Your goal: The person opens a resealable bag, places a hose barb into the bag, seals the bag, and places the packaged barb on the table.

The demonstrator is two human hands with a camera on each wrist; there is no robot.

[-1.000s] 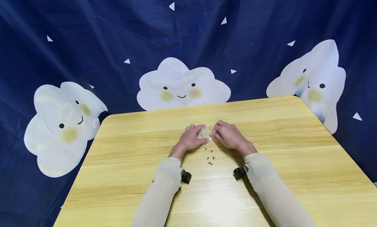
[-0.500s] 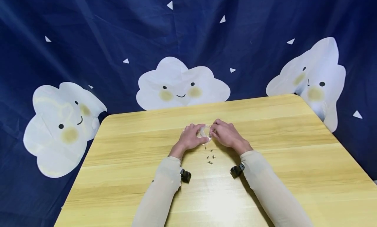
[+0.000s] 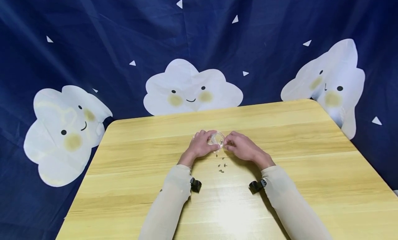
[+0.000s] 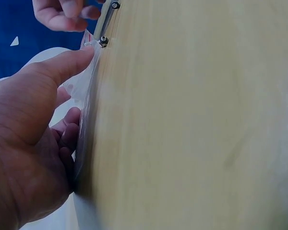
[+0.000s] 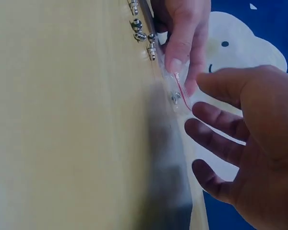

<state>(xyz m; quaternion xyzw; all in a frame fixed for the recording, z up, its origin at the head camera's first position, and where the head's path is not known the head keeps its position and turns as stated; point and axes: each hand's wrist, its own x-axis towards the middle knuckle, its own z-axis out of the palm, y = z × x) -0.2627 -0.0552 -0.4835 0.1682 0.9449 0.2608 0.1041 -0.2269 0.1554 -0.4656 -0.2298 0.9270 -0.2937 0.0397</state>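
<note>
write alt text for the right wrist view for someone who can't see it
The left hand holds a clear, red-striped bag. The right hand is close by, fingers apart, and small metal parts lie on the wooden table.

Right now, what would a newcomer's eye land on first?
Probably the middle smiling cloud on the blue curtain, behind the table. Next, over the table, the left hand holding a clear bag, with the right hand beside it. Small metal parts lie on the bag's near side.
</note>
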